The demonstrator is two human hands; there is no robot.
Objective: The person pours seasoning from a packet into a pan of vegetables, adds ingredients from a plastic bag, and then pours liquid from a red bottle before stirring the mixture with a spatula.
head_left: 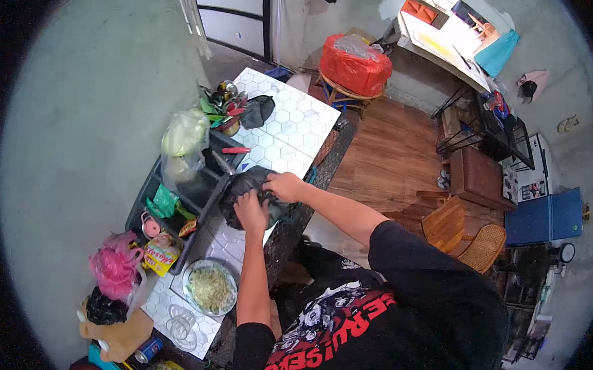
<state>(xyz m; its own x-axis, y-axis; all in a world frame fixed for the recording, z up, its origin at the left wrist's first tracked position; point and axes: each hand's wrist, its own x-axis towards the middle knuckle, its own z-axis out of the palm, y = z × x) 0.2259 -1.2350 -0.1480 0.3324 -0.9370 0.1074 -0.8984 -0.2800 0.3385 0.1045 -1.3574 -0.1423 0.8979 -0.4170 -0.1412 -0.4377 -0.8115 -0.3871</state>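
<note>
Both hands are at a black plastic bag [235,190] on the counter's edge. My left hand [251,211] presses on the bag's near side, fingers bent over the plastic. On its other side my right hand [284,186] has its fingers closed on the bag's gathered plastic. What is inside the bag is hidden. Beside it lies a knife with a red handle [236,150]. A bowl of shredded pale vegetable [210,287] stands closer to the counter's lower end.
A dark divided tray [201,215] holds a clear bag of pale vegetables [183,139] and packets. Utensils [224,106] stand at the far end. Glass cups [183,325], a pink bag [117,270] and a can [148,350] are lower left. A red-covered stool [356,65] stands beyond.
</note>
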